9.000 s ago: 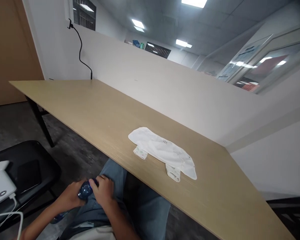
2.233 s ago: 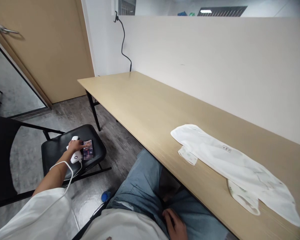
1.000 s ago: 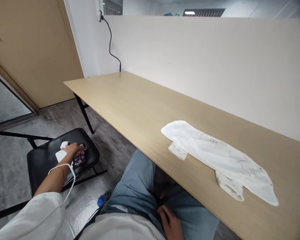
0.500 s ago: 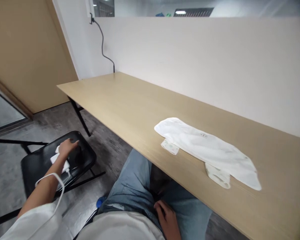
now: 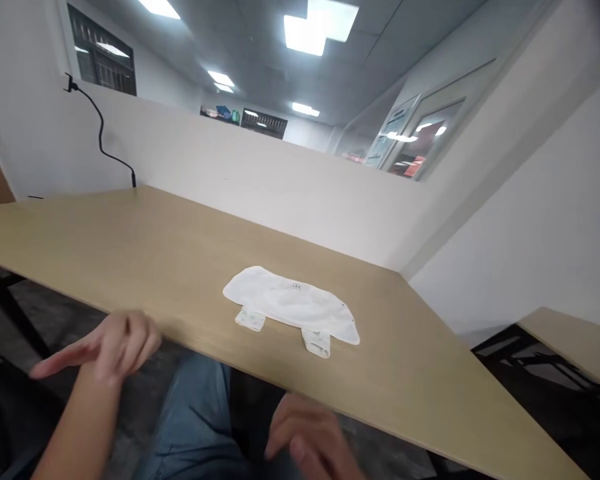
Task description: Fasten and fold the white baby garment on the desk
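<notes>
A white cloth piece (image 5: 290, 300), long and rounded at its ends, lies flat on the wooden table (image 5: 180, 253). It has a small dark print at its upper edge, and two short patterned cuffs stick out on the side nearest me. My left hand (image 5: 117, 347) is at the table's front edge, left of the cloth. One digit stretches out sideways while the others bend loosely, and nothing shows in it. My right hand (image 5: 310, 433) is lower, over my lap by the edge, slightly blurred, its fingers loosely bent and apart, empty. Neither hand touches the cloth.
A dark chair (image 5: 10, 407) stands at the lower left. Behind the table rises a white partition (image 5: 260, 193) with glass above, and a black cable (image 5: 101, 133) hangs at its left. Another table (image 5: 575, 340) is at the right.
My left hand has left the white devices on the chair and come up to the table edge. My right hand has risen from my lap. The view has swung right and up.
</notes>
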`<action>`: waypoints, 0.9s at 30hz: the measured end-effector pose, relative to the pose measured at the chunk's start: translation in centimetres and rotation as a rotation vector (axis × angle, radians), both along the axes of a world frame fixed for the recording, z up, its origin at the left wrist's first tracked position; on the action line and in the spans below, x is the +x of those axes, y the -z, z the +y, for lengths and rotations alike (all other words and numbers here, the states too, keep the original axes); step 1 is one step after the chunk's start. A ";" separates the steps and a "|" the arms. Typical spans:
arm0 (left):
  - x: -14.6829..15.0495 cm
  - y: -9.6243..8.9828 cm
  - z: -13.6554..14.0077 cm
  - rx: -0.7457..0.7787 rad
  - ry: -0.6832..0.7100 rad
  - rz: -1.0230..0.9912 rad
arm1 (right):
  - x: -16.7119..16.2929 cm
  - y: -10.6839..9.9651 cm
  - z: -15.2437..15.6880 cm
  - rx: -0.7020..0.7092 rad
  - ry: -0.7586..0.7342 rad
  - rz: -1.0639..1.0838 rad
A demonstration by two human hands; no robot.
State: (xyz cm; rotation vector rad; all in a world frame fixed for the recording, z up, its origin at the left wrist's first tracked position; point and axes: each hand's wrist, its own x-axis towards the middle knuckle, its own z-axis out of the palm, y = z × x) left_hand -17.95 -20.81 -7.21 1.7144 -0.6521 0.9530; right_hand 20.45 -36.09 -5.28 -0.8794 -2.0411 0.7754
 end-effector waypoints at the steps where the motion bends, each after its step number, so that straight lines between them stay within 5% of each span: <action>1: 2.3 -2.3 1.4 -0.055 -0.071 -0.010 | 1.6 -2.3 1.8 0.016 0.112 -0.039; 3: 6.7 -6.4 4.2 -0.227 -0.417 0.100 | 5.3 -4.8 6.7 0.093 0.300 -0.032; 6: 12.9 -9.6 9.4 -0.313 -0.816 0.441 | 11.5 -4.2 15.7 0.104 0.656 -0.010; 9: 17.5 -8.3 15.3 -0.348 -1.264 0.555 | 16.8 -1.4 22.8 0.063 0.945 -0.050; 13: 19.0 -2.7 20.3 -0.241 -1.729 0.838 | 20.8 2.3 26.3 -0.023 1.169 -0.144; 18: 17.4 1.9 21.1 -0.108 -1.828 0.911 | 22.7 5.4 26.6 0.031 1.188 -0.151; 23: 17.4 2.5 20.9 -0.026 -1.882 1.028 | 23.7 6.0 25.9 -0.011 1.212 -0.236; 27: 17.5 2.3 21.0 0.062 -1.795 1.080 | 24.0 5.7 25.3 -0.090 1.208 -0.248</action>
